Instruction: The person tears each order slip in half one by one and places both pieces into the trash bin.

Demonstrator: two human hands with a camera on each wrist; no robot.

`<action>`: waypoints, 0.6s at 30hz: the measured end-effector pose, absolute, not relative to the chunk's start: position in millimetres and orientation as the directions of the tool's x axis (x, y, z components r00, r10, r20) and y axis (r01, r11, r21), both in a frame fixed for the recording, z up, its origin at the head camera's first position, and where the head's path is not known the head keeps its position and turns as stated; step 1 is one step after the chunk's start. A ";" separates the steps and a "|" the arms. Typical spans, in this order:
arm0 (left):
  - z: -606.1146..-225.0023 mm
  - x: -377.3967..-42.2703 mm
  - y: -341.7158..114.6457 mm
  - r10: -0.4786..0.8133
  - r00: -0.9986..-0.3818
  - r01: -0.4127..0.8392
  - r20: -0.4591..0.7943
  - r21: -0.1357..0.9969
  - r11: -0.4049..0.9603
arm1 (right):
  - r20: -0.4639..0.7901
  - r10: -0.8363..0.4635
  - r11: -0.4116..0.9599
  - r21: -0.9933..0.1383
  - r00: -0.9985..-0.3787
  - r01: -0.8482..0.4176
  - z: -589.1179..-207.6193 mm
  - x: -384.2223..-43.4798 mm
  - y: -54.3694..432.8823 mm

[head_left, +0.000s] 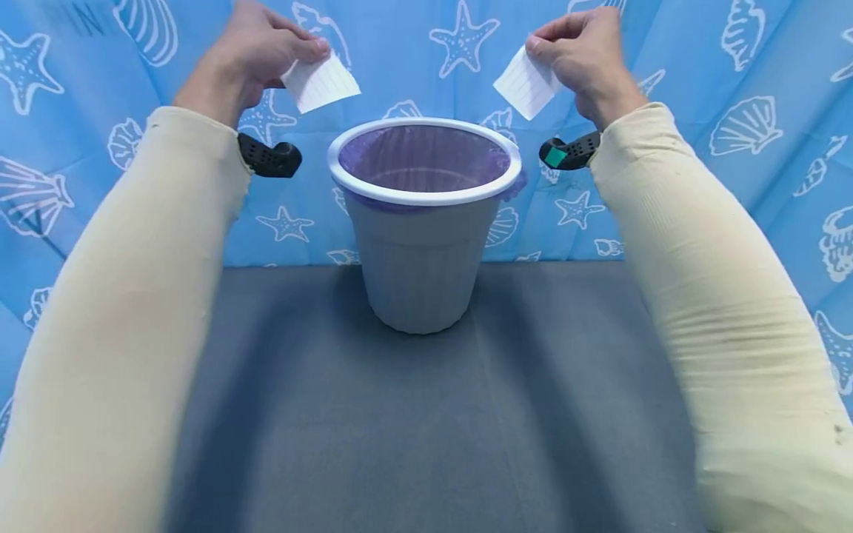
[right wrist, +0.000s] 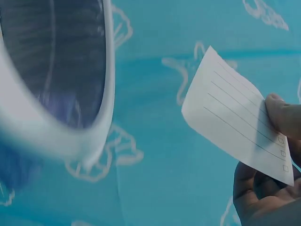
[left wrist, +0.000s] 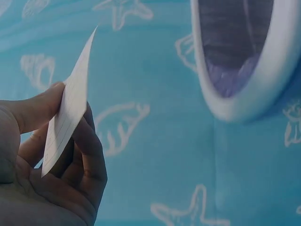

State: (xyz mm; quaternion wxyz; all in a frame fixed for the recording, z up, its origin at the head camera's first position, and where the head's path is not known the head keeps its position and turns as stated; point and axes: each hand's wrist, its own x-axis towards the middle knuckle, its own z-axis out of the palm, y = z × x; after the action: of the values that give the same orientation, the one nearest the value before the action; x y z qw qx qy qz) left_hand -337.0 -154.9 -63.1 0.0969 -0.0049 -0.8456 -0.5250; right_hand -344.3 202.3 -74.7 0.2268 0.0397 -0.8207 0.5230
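Note:
My left hand [head_left: 266, 52] pinches a small white sheet of note paper [head_left: 321, 81] between thumb and fingers, up and left of the trash can [head_left: 420, 259]. On the other side, my right hand [head_left: 586, 55] pinches a second sheet of note paper [head_left: 529, 83] by its edge. Printed lines and small checkboxes show on the right sheet [right wrist: 230, 108] in the right wrist view. Grey and ribbed, the can has a white rim [head_left: 426, 198] and a purple bag [head_left: 426, 155] lining its inside. Both sheets are held apart from the rim.
The can stands upright on a dark grey cloth surface [head_left: 400, 429], close to its back edge. Behind it hangs a blue curtain [head_left: 286, 200] printed with white shells and starfish. Black wrist devices [head_left: 269, 157] stick out from both cream sleeves [head_left: 126, 296].

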 end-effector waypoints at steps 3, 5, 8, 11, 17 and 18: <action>-61.0 -339.7 -133.2 -0.053 -0.981 0.139 0.185 0.870 0.473 | 0.430 0.138 0.435 -0.836 -0.892 -0.335 -70.5 -344.5 185.3; -59.6 -340.6 -120.8 -0.031 -0.982 0.147 0.185 0.862 0.485 | 0.438 0.120 0.428 -0.832 -0.891 -0.352 -69.1 -344.4 175.0; -56.0 -341.2 -104.4 -0.008 -0.984 0.151 0.178 0.857 0.492 | 0.441 0.100 0.421 -0.831 -0.892 -0.364 -67.0 -343.9 161.1; -52.5 -341.2 -90.3 0.002 -0.985 0.153 0.173 0.863 0.481 | 0.434 0.080 0.419 -0.831 -0.897 -0.365 -64.1 -343.6 147.3; -53.9 -351.1 -70.7 0.016 -0.987 0.151 0.162 0.873 0.463 | 0.372 0.074 0.394 -0.863 -0.925 -0.315 -58.7 -346.4 123.0; -55.8 -360.8 -68.7 0.010 -0.987 0.145 0.159 0.875 0.461 | 0.362 0.075 0.402 -0.864 -0.929 -0.304 -58.7 -346.7 120.4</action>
State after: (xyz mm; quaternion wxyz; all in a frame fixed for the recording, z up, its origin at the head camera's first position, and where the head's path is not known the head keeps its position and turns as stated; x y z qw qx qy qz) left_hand -360.8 -68.7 -55.8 0.0653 -0.0457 -0.8523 -0.5170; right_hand -346.7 120.4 -58.7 0.1750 0.0698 -0.8188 0.5423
